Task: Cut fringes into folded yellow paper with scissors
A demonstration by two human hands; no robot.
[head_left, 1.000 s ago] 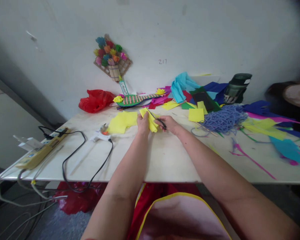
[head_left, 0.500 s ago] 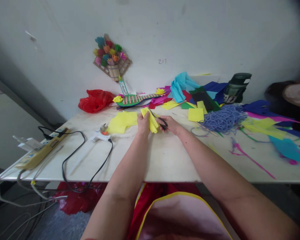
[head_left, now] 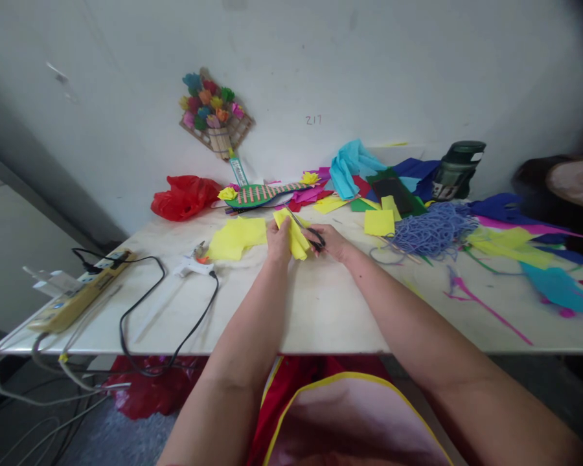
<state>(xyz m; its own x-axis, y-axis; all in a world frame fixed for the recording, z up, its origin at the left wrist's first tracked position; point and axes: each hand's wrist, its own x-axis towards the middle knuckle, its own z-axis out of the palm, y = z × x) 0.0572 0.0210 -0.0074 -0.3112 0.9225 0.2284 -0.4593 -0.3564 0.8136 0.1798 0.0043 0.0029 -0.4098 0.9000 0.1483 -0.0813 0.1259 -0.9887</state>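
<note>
My left hand [head_left: 278,238] grips a folded piece of yellow paper [head_left: 298,244] above the middle of the table. Closed round the dark handles of a pair of scissors [head_left: 317,239] is my right hand [head_left: 331,241]. The scissor blades point up and left and lie against the folded paper; whether they are cutting into it I cannot tell. More yellow paper [head_left: 236,238] lies flat just left of my left hand. A yellow paper square [head_left: 379,222] rests to the right, beside a heap of purple-blue yarn [head_left: 430,232].
A glue gun [head_left: 193,264] with its black cord and a power strip [head_left: 85,291] occupy the table's left. At the back are a red plastic bag [head_left: 185,197], a green decorated craft piece [head_left: 267,193], coloured papers and a dark bottle [head_left: 459,169]. Another person's head [head_left: 563,188] shows at right.
The camera view has shifted very slightly. Both hands keep almost the same pose, with the yellow paper and the scissors still held.
</note>
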